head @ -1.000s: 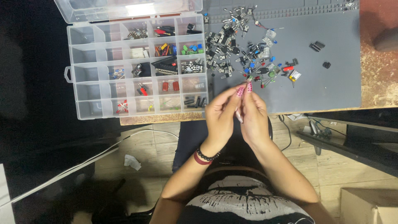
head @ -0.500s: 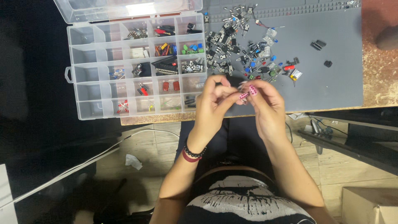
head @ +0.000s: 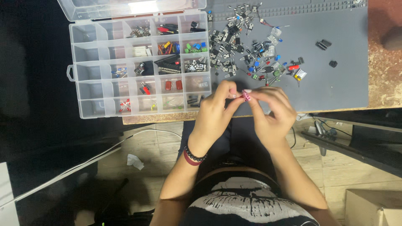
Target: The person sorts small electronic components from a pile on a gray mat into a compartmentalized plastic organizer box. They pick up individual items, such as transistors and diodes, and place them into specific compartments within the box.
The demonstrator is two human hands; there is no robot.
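My left hand (head: pixel 215 113) and my right hand (head: pixel 272 111) meet fingertip to fingertip over the near edge of the grey mat (head: pixel 331 88). They pinch something very small between them, too tiny to identify. Just beyond my fingers lies a scattered pile of electronic components (head: pixel 247 50): black transistors, blue and green parts, a red piece. A clear plastic organizer box (head: pixel 86 73) with many compartments sits open to the left of my left hand, its near right cells holding small black and red parts.
Two black chips (head: pixel 323 44) and a small black part (head: pixel 332 64) lie apart on the mat's right side. The worn wooden table edge (head: pixel 383 79) shows at right. Below are a wooden floor, cables (head: pixel 83 161) and a cardboard box (head: pixel 372 207).
Both hands shifted slightly right and nearer to me, away from the pile. The fingers curled in more tightly around the small pinched thing.
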